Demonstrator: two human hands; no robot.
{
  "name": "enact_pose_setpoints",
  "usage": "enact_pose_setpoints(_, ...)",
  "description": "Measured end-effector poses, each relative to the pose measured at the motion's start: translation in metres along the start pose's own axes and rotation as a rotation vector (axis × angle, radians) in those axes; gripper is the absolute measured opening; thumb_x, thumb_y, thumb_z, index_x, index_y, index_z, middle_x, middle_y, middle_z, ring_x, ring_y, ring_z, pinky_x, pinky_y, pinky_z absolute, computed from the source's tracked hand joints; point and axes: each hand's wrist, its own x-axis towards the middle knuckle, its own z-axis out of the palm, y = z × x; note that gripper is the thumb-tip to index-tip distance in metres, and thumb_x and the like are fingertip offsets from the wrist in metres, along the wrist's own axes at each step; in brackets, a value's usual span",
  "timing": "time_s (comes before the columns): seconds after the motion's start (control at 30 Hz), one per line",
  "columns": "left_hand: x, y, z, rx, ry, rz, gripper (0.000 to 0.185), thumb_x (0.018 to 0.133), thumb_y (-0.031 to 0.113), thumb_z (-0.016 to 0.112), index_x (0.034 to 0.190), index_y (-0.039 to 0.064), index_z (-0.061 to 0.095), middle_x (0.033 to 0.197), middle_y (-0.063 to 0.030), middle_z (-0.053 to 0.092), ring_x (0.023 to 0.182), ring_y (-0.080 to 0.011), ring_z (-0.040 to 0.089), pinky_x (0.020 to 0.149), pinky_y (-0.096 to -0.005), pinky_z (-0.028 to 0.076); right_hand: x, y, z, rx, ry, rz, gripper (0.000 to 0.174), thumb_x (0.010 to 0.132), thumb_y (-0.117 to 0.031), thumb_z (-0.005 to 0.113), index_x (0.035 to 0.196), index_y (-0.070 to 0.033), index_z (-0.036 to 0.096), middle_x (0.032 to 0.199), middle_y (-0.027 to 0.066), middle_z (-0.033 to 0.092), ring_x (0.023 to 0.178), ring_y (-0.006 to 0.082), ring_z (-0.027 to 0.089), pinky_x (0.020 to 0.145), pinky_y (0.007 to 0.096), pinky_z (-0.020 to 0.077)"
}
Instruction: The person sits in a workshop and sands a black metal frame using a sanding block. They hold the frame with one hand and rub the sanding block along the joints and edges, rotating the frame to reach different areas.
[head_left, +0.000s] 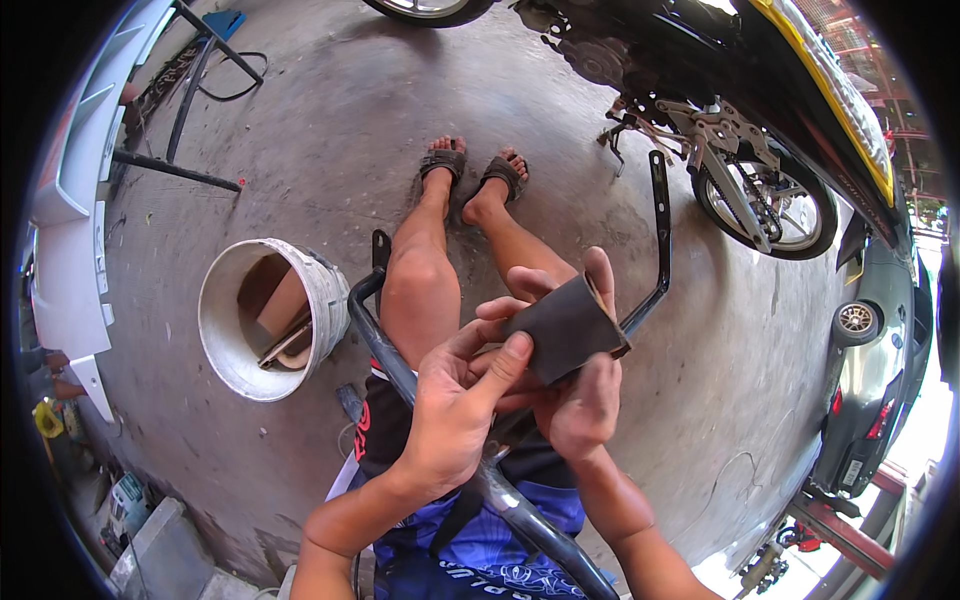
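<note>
A folded piece of black sandpaper (566, 330) is held between both hands above my lap, its brownish edge showing at the right. My left hand (461, 394) pinches its near left side, thumb on the dark face and fingers behind. Around the right edge curls my right hand (589, 412); its thumb is blurred by the lower edge and its fingers are partly hidden behind the sheet. Under the hands, a bent black metal tube (517, 506) lies across my thighs. Slotted flat brackets (660, 195) end its two arms, and the hands cover part of it.
A white plastic bucket (206, 322) with brownish water and some objects inside stands left of my legs. A motorcycle (720, 142) is at the upper right, a car (870, 375) beyond it. A black metal stand (187, 105) and white panel (67, 262) are at left.
</note>
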Motion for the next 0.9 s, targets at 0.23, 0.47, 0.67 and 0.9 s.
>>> enact_pose_setpoints(0.23, -0.005, -0.003, 0.0, 0.157, 0.021, 0.147, 0.032, 0.1, 0.008, 0.075, 0.127, -0.005, 0.065, 0.112, -0.0123, 0.076, 0.097, -0.0129, 0.072, 0.088, -0.0286, 0.061, 0.0, -0.007, 0.001, 0.133, 0.084, 0.107, 0.075, 0.108, -0.051, 0.053, 0.162, -0.012, 0.019, 0.134, 0.0264, 0.061, 0.11, 0.0367, 0.07, 0.095, 0.0495, 0.0612)
enact_pose_setpoints(0.47, -0.011, 0.0, -0.016, 0.5, -0.031, 0.277, 0.023, 0.094, 0.004, 0.08, 0.114, -0.005, 0.074, 0.107, -0.0102, 0.078, 0.095, -0.0121, 0.072, 0.088, -0.0275, 0.058, -0.007, -0.006, -0.008, 0.042, 0.017, -0.009, 0.061, 0.105, -0.038, 0.066, 0.15, -0.007, 0.038, 0.12, 0.0258, 0.068, 0.093, 0.0334, 0.071, 0.085, 0.044, 0.0595)
enact_pose_setpoints(0.67, -0.034, -0.008, -0.081, 0.76, 0.301, 0.796, 0.029, 0.095, 0.001, 0.073, 0.12, -0.004, 0.06, 0.119, -0.0143, 0.06, 0.104, -0.0161, 0.062, 0.086, -0.0285, 0.053, -0.033, -0.038, -0.036, -0.587, -0.082, -0.067, 0.034, 0.085, -0.007, 0.083, 0.118, -0.003, 0.077, 0.115, 0.0191, 0.073, 0.095, 0.0296, 0.072, 0.082, 0.0383, 0.0592)
enact_pose_setpoints(0.9, -0.114, -0.068, -0.058, 0.026, 0.191, -0.164, 0.074, 0.103, 0.058, 0.06, 0.148, 0.004, 0.039, 0.128, -0.0141, 0.061, 0.114, -0.0224, 0.065, 0.093, -0.0365, 0.055, -0.061, -0.062, -0.036, -1.231, -0.461, -0.036, 0.051, 0.068, -0.012, 0.08, 0.12, -0.01, 0.08, 0.113, 0.0049, 0.07, 0.103, 0.0256, 0.068, 0.091, 0.0386, 0.0474)
